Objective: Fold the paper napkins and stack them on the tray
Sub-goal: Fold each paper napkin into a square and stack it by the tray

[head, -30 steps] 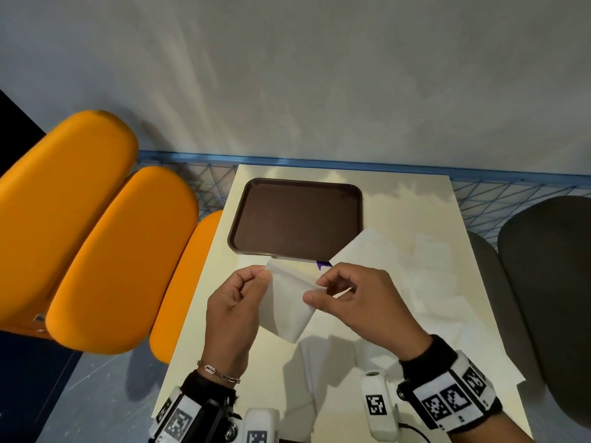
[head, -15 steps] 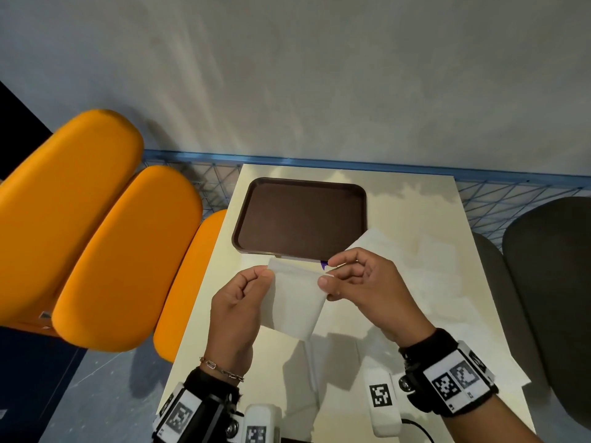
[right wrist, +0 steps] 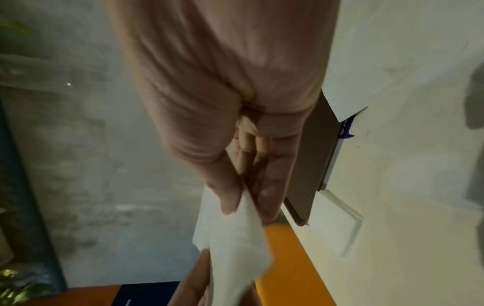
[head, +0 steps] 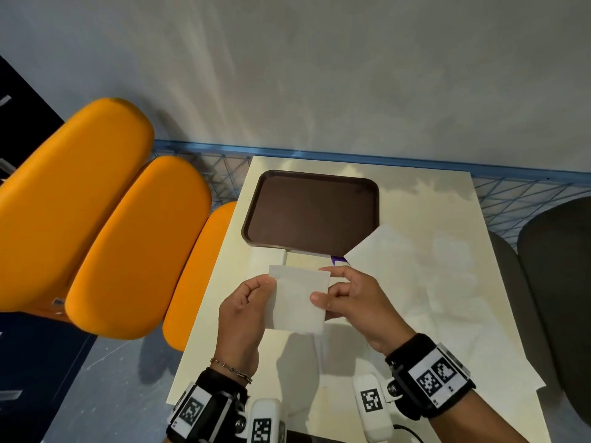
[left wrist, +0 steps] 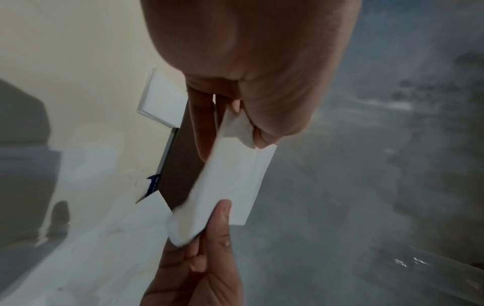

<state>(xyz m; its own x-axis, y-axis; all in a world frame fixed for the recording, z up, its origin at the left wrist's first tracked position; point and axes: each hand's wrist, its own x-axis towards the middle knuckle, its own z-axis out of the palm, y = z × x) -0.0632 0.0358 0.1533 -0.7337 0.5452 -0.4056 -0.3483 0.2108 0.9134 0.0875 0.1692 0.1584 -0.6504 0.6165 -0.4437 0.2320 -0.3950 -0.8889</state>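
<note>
Napkin (head: 299, 300) at frame centre, held above the table, has gone from a hanging triangular flap a second ago to a flat square. Left hand (head: 244, 310) and right hand (head: 353, 300) each pinch an edge. Fold looks done; tray (head: 311, 179) above is still bare.

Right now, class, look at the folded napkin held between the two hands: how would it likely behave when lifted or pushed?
Probably floppy: the folded napkin sags and curls between the left hand and right hand. Likely very light, since fingertip pinches alone hold it up. It may slide or unfold easily if pushed, because the loose napkins on the table lie rumpled.
</note>
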